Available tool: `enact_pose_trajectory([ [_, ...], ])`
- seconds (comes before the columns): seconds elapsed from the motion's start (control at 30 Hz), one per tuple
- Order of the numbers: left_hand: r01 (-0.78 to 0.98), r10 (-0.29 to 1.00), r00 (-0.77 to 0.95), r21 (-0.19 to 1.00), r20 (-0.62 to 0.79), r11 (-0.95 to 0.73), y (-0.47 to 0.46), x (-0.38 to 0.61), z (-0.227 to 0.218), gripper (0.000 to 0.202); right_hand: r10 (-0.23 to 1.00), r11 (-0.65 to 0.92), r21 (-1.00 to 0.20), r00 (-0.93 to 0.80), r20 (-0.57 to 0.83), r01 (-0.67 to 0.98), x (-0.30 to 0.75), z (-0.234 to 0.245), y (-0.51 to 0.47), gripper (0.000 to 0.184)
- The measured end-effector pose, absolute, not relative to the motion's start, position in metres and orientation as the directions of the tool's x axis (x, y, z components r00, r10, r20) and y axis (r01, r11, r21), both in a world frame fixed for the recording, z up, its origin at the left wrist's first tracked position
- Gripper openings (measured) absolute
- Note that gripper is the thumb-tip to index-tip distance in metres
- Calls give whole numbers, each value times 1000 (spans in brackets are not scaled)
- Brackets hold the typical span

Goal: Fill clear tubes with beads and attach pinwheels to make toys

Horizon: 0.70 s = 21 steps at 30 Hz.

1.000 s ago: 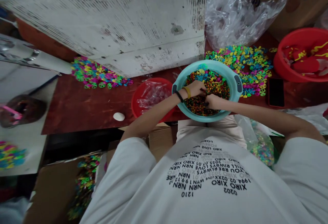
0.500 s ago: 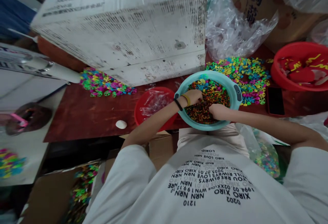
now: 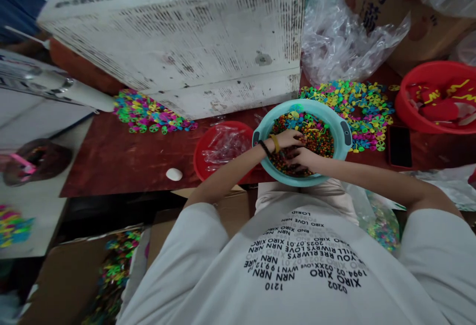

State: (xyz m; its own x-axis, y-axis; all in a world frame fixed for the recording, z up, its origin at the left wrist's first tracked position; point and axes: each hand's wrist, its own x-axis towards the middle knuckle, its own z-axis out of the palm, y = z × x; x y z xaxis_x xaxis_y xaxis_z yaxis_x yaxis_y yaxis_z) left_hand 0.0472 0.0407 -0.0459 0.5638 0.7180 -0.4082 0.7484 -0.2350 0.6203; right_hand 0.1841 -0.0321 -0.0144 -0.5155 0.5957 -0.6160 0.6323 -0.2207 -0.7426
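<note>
Head view: teal plastic basin of mixed-colour beads, left hand and right hand together among them, any grip unclear.

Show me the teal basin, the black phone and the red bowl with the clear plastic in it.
Teal plastic basin (image 3: 320, 107): head view, on its far rim.
Black smartphone (image 3: 400, 146): head view, on the middle of its dark face.
Red bowl (image 3: 199, 156): head view, on its left wall.

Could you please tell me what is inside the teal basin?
Small multicoloured beads and plastic wheels fill the teal basin; the left hand and right hand cover part, hiding what lies beneath.
</note>
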Motion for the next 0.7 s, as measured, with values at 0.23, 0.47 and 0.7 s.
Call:
enact_pose_trajectory([
  [0.23, 551, 825, 488, 833, -285, -38, 36, 9, -33, 28, 576, -564, -705, -406, -709, 430, 222, -6, -33, 29],
  [0.47, 790, 698, 607, 196, -381, -581, 21, -6, -14, 20, 763, 348, -230, -417, -494, 909, 253, 6, -6, 29],
  [0.7, 860, 753, 510, 238, -415, -451, -15, 62, -45, 25, 744, 444, -174, -470, -474, 879, 200, -15, 18, 28],
])
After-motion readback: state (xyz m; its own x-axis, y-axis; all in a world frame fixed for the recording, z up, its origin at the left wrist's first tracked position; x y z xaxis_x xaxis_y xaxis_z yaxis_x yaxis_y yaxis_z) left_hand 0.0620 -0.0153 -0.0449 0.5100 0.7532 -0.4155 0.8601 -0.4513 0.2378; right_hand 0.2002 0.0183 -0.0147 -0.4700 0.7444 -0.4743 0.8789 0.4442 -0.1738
